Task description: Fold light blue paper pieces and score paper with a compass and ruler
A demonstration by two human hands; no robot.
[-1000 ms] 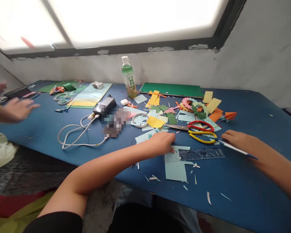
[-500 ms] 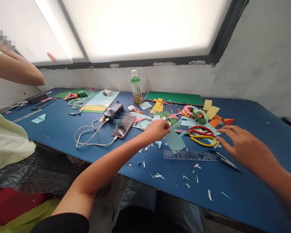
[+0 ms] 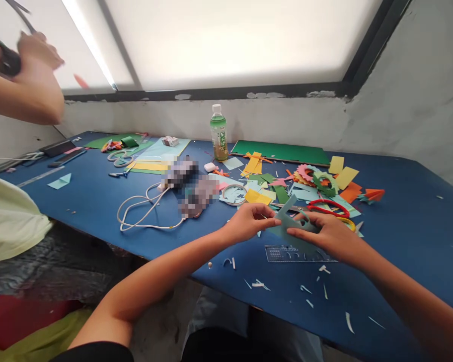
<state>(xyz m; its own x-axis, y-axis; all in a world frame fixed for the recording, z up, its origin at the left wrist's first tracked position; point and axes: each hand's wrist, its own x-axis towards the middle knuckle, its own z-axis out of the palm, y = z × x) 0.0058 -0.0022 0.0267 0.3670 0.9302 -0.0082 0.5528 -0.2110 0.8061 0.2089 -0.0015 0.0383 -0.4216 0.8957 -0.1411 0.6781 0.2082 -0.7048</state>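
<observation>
A piece of light blue paper (image 3: 286, 219), with a strip sticking up and a curved cut edge, is held up between my two hands above the table. My left hand (image 3: 253, 221) pinches its left edge between thumb and fingers. From the other side, my right hand (image 3: 330, 232) grips the paper, its thumb in front and fingers partly hidden. Behind my right hand lie scissors with one red and one yellow handle (image 3: 329, 205), partly covered by it. A clear plastic ruler (image 3: 283, 254) rests on the table below the paper.
Paper scraps, a tape roll (image 3: 234, 194) and pink and green paper rings (image 3: 324, 182) lie beyond my hands. A drink bottle (image 3: 219, 136) stands near the wall. White cable (image 3: 136, 227) loops to the left. Another person's arm (image 3: 26, 98) is raised at far left.
My right hand has moved left from beside the scissors and taken hold of the light blue paper. My left hand still holds it. The other person's hands now show, holding something dark.
</observation>
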